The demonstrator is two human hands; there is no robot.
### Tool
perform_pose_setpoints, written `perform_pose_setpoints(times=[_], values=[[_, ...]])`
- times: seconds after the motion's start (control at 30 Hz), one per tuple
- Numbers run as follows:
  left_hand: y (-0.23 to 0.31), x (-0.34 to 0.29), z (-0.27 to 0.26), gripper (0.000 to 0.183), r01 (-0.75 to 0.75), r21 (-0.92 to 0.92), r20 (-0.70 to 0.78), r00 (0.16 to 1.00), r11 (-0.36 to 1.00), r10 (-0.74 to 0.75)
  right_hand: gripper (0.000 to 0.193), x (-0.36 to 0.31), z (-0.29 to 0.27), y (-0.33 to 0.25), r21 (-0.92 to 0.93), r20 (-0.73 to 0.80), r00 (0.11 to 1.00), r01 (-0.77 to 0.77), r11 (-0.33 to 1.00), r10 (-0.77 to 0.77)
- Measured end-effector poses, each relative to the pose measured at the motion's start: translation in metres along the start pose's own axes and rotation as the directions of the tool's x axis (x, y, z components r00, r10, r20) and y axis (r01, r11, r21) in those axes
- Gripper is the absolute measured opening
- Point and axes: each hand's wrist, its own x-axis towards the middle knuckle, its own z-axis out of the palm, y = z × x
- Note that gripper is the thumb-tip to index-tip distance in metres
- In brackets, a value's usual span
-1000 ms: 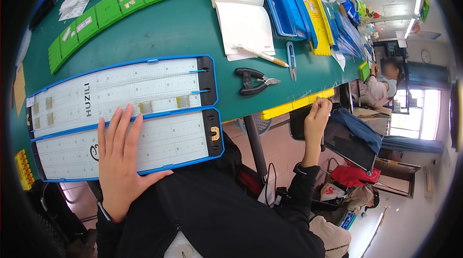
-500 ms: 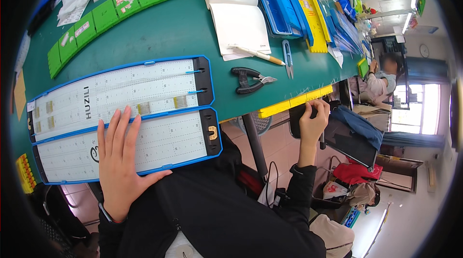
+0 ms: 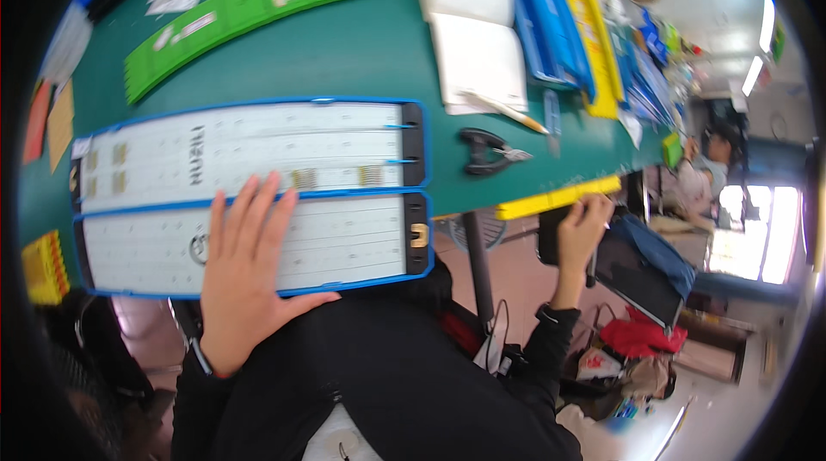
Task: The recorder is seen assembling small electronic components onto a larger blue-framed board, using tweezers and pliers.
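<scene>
My left hand point(image 3: 249, 263) lies flat, fingers stretched, across the near half of an open blue-rimmed case point(image 3: 416, 280) with white panels. Its fingertips reach over the middle hinge onto the far panel. Small bundles of fine line or wire point(image 3: 370, 175) sit in the case's far half, near two thin blue pegs. At the table's front edge, my right hand point(image 3: 583, 233) is closed in a pinch beside the right end of a yellow strip point(image 3: 551, 200) with thin bits standing up along it. What the pinched fingers hold is too small and blurred to name.
Black-handled pliers point(image 3: 483, 153), blue snips point(image 3: 552, 117), a pen point(image 3: 508, 112) and an open notebook point(image 3: 477, 61) lie right of the case. Behind it stretches a long green foam strip point(image 3: 249, 13). Blue trays point(image 3: 546, 30) stand far right. Another person point(image 3: 701, 173) sits beyond the table.
The whole view has swung, so the table and case appear farther right. My left hand stays flat on the case. My right hand remains by the yellow strip, its fingers pinched.
</scene>
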Motion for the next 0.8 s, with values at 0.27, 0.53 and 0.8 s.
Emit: perform_pose_setpoints(times=[0.27, 0.53, 0.8], values=[[-0.002, -0.009, -0.010, 0.093, -0.054, -0.227, -0.053, 0.998, 0.972, 0.043, 0.009, 0.023, -0.056, -0.022, 0.382, 0.264, 0.961, -0.032, 0.924, -0.076], [0.034, -0.019, -0.004, 0.047, -0.191, -0.954, -0.073, 0.896, 0.232, 0.437, 0.014, 0.014, -0.111, -0.244, 0.951, 0.174, 0.589, 0.107, 0.289, -0.789], [0.002, -0.037, -0.042, 0.011, -0.088, -0.996, -0.094, 0.953, -0.034, 0.288, 0.025, 0.138, -0.084, -0.253, 0.987, 0.147, 0.774, -0.157, 0.037, -0.615]])
